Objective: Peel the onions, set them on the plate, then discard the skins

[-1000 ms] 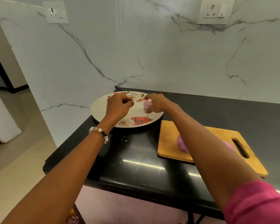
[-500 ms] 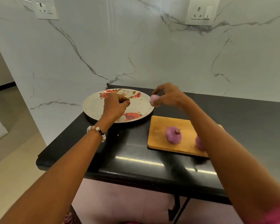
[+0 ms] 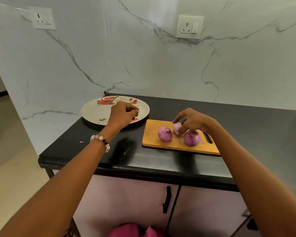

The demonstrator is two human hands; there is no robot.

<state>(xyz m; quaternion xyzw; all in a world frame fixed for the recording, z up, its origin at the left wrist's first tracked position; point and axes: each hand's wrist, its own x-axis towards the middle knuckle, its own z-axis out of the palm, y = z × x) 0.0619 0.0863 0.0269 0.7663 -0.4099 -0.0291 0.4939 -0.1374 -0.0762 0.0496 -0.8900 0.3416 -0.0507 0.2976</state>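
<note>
small onion: pale pink, peeled, on the cutting board, pinched by the right hand's fingertips; sits between the two larger onions.
left onion: purple, on the board just left of the right hand, dry stem tip up; touching or nearly touching the small onion, cannot tell which.
right onion: purple, on the board directly below the right hand's fingers, nearer the viewer.
right hand: over the board, fingers curled down around the small onion.
left hand: over the near right part of the plate, fingers curled in with thumb against fingertips; whether it holds a scrap of skin cannot be told.
plate: round, pale with red flower print, under and left of the left hand, well apart from the right hand.
cutting board: wooden, slot handle at its right end, under the right hand, just right of the plate.
bracelet: beaded, on the left wrist.
counter: black, glossy, carrying plate and board; small skin fleck near the left wrist.
wall: white marble, beyond both hands.
</note>
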